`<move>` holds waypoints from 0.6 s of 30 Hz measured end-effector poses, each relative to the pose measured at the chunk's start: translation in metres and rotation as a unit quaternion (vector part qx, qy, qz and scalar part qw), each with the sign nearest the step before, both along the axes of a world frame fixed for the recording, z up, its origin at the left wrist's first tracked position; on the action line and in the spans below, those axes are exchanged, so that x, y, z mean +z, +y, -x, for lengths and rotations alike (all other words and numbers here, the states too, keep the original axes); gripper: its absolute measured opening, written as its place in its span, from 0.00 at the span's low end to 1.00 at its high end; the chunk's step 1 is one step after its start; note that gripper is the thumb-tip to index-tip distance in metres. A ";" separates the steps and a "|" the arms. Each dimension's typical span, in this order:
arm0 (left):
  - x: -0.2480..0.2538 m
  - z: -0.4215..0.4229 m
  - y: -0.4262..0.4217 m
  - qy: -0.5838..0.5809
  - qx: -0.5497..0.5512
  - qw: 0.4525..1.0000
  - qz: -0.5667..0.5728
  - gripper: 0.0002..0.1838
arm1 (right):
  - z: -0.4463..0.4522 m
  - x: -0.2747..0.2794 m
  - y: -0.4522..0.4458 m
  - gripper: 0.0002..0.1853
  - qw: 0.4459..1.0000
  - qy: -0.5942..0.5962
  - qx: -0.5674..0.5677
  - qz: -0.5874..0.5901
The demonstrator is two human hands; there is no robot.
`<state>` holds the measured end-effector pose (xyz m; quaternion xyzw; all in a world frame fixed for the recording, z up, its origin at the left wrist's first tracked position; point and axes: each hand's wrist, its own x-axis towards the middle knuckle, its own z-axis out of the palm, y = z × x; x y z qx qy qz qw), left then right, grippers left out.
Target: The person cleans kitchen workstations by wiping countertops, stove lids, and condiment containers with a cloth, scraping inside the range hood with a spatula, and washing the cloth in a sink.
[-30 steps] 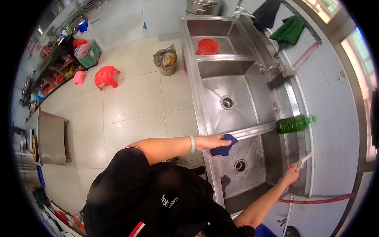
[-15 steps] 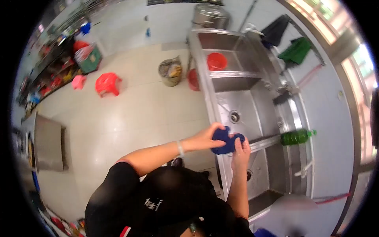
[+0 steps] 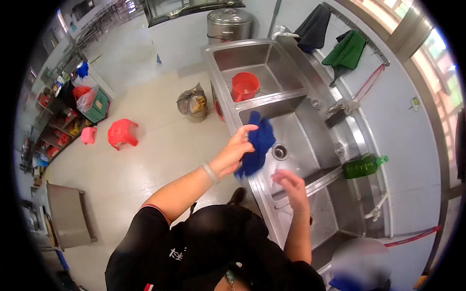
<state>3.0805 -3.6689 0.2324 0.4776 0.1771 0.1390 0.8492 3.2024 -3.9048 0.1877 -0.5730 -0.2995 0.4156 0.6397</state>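
A dark blue cloth (image 3: 260,141) hangs partly unfolded from my left hand (image 3: 235,151), whose fingers pinch it over the front rim of the middle sink basin (image 3: 303,131). My right hand (image 3: 291,186) is to the right of the cloth and apart from it, above the divider between the middle and near basins. Its fingers are partly curled and blurred, and nothing shows clearly in them. Below it lies the near basin (image 3: 335,208). A green bottle (image 3: 361,167) lies on the back ledge of the sink.
A red bucket (image 3: 244,86) sits in the far basin. Dark (image 3: 313,28) and green (image 3: 345,51) cloths hang on the wall. On the floor are a bagged bin (image 3: 193,103) and a red stool (image 3: 122,134). A steel pot (image 3: 228,24) stands beyond the sink.
My right hand left the tap at the near basin, met the blue cloth, then came away from it. My left hand moved toward the middle basin, and the cloth has opened out.
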 end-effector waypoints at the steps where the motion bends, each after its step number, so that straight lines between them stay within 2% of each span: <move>1: 0.013 -0.008 0.004 0.004 -0.029 0.999 -0.022 0.33 | -0.004 -0.002 0.012 0.23 1.000 0.010 -0.004 -0.005; 2: 0.022 -0.014 0.007 0.011 -0.044 0.996 -0.081 0.36 | -0.011 0.001 0.026 0.27 0.998 0.027 -0.048 -0.022; 3: 0.025 -0.022 0.011 0.016 -0.047 0.996 -0.080 0.36 | -0.018 0.003 0.039 0.31 0.994 0.040 -0.092 -0.037; 5: 0.030 -0.034 0.019 -0.004 -0.044 0.975 -0.220 0.39 | -0.024 -0.002 0.074 0.33 0.993 0.022 -0.109 -0.049; 7: 0.043 -0.040 0.029 0.010 -0.127 0.960 -0.248 0.43 | -0.030 -0.003 0.107 0.36 0.990 0.000 -0.126 -0.064; 9: 0.051 -0.046 0.041 0.057 -0.164 0.893 -0.416 0.43 | -0.036 0.000 0.133 0.37 0.981 0.108 -0.088 -0.135; 10: 0.055 -0.048 0.046 0.061 -0.149 0.880 -0.446 0.39 | -0.036 0.015 0.141 0.34 0.977 0.103 -0.105 -0.153; 14: 0.035 -0.056 0.093 0.040 -0.106 0.912 -0.395 0.33 | -0.049 0.030 0.158 0.30 0.969 0.078 -0.202 -0.121; 15: 0.035 -0.055 0.107 0.048 -0.102 0.927 -0.358 0.31 | -0.054 0.028 0.160 0.30 0.967 0.038 -0.232 -0.098; 16: 0.034 -0.055 0.118 0.060 -0.097 0.941 -0.319 0.28 | -0.059 0.032 0.160 0.28 0.966 0.050 -0.240 -0.078; 18: 0.035 -0.055 0.139 0.002 -0.084 0.955 -0.285 0.28 | -0.065 0.030 0.165 0.24 0.956 0.035 -0.286 -0.059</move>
